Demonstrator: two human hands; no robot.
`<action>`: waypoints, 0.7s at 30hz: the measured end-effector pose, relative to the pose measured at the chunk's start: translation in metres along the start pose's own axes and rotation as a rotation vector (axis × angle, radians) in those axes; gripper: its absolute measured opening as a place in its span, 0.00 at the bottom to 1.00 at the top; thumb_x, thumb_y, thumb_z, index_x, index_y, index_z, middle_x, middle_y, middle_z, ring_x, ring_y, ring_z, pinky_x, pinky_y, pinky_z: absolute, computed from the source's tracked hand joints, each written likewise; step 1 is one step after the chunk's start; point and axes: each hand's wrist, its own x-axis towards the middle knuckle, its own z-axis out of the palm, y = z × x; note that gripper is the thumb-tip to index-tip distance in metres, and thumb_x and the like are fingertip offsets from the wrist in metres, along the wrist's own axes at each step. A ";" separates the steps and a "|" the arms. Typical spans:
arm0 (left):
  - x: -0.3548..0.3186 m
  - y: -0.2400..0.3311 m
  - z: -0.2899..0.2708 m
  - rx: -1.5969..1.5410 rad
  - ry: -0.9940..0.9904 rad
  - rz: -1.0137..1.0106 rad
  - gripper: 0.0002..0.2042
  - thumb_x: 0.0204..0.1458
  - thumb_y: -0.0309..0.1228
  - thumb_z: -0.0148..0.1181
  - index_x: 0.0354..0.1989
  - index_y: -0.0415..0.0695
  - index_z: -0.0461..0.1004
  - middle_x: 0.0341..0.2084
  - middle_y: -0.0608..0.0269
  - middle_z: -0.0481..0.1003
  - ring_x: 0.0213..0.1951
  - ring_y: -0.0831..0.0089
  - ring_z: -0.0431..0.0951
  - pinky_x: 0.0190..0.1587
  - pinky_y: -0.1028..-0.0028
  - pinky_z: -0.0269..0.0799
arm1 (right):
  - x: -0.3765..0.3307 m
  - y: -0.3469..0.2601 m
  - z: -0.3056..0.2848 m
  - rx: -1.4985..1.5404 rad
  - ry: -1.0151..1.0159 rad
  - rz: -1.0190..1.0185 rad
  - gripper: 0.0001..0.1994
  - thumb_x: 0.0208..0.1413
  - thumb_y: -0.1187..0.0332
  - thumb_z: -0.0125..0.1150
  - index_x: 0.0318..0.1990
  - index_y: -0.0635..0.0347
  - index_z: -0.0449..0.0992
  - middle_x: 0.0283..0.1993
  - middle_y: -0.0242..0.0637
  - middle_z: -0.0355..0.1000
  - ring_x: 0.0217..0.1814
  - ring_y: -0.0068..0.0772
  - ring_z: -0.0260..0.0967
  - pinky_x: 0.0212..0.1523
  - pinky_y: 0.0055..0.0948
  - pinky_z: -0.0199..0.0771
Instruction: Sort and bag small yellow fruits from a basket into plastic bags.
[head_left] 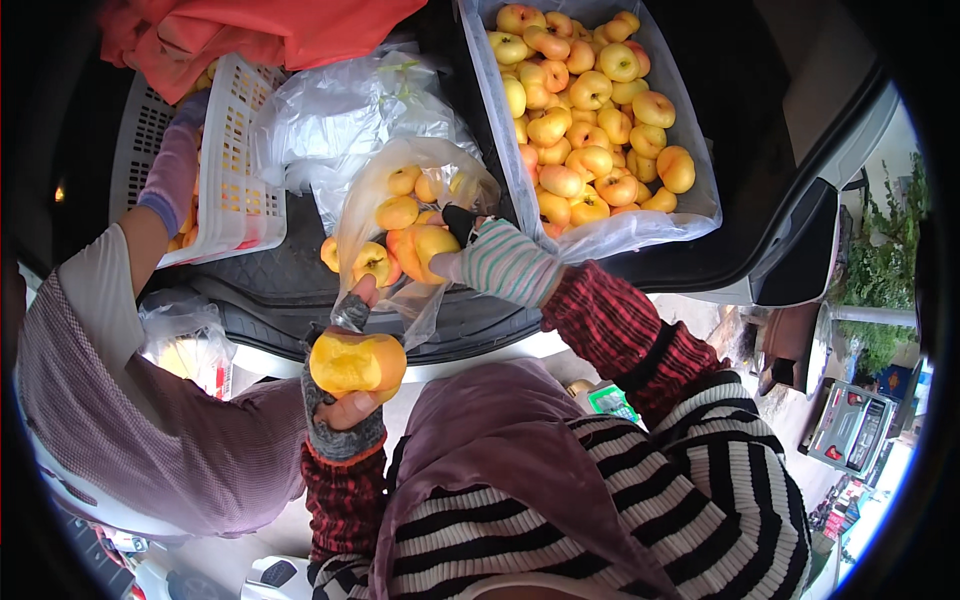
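Note:
My left hand [345, 405], in a grey fingerless glove, is closed around a yellow flat peach [358, 362], and its raised finger touches the lower edge of a clear plastic bag [420, 185]. The bag holds several yellow-red peaches [398, 212] and hangs open over a black trunk floor. My right hand [500, 262], in a striped fingerless glove, grips the bag's right side beside a large reddish peach [425, 245].
A plastic-lined crate [700, 205] heaped with peaches stands at the upper right. A white slotted basket [240, 150] is at the upper left, where another person's gloved hand [172, 175] reaches in. Crumpled clear bags [340, 115] lie between them. A weighing scale [850, 425] sits at the right.

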 end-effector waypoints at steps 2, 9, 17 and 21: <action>-0.013 -0.004 -0.013 0.018 0.014 0.037 0.39 0.29 0.39 0.64 0.51 0.25 0.61 0.59 0.32 0.52 0.62 0.50 0.52 0.62 0.61 0.44 | 0.033 -0.025 0.024 0.276 -0.090 0.099 0.19 0.47 0.57 0.53 0.41 0.63 0.72 0.34 0.50 0.73 0.36 0.46 0.72 0.39 0.35 0.71; -0.007 0.006 -0.002 -0.095 0.070 -0.074 0.38 0.29 0.38 0.65 0.50 0.27 0.62 0.58 0.31 0.53 0.61 0.49 0.55 0.60 0.60 0.51 | 0.099 0.004 0.075 -0.172 -0.246 -0.044 0.20 0.49 0.60 0.53 0.43 0.67 0.72 0.40 0.49 0.73 0.40 0.44 0.73 0.41 0.40 0.70; 0.001 0.004 -0.009 -0.147 0.069 0.022 0.38 0.33 0.40 0.66 0.55 0.37 0.61 0.58 0.30 0.53 0.62 0.45 0.52 0.64 0.57 0.43 | 0.010 -0.015 -0.013 -0.073 0.202 -0.112 0.11 0.51 0.64 0.51 0.35 0.61 0.74 0.28 0.48 0.72 0.30 0.43 0.73 0.30 0.37 0.71; 0.013 -0.003 -0.003 -0.197 0.111 0.026 0.32 0.33 0.38 0.64 0.51 0.40 0.66 0.56 0.27 0.54 0.60 0.42 0.55 0.63 0.53 0.43 | -0.030 0.045 -0.077 0.354 0.427 -0.139 0.15 0.50 0.60 0.49 0.37 0.61 0.74 0.28 0.51 0.71 0.31 0.49 0.70 0.33 0.40 0.70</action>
